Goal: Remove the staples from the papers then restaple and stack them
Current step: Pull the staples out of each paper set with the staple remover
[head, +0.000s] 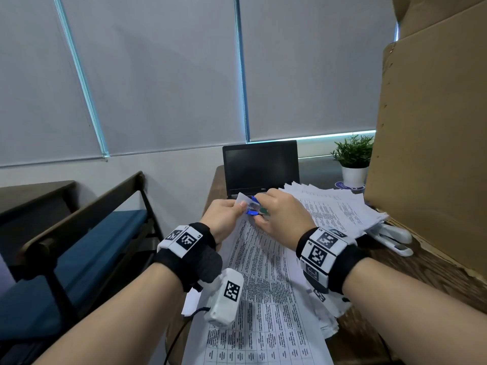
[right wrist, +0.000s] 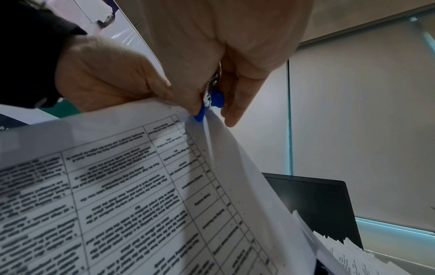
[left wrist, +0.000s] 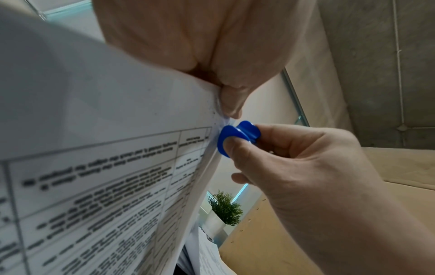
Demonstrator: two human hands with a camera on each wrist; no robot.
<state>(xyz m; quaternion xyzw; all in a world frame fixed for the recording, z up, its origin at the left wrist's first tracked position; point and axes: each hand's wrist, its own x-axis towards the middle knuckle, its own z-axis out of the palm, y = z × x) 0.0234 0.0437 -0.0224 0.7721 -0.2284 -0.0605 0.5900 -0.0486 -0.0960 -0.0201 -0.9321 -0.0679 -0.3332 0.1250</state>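
The left hand (head: 224, 217) pinches the far corner of the printed paper set (head: 263, 285), lifting that corner off the wooden tabletop (head: 421, 275), while the sheets' near part runs toward the table's near edge. The right hand (head: 279, 212) grips a blue staple remover (head: 253, 208) between thumb and fingers, its claws set against that same corner just beside the left fingertips (left wrist: 231, 108). A fanned pile of papers (head: 340, 206) lies toward the far right of the tabletop, with a white stapler (head: 392, 237) at its right edge, near a cardboard box (head: 432, 143); a closed-screen laptop (head: 261, 167) and potted plant (head: 353, 159) stand at the far edge.
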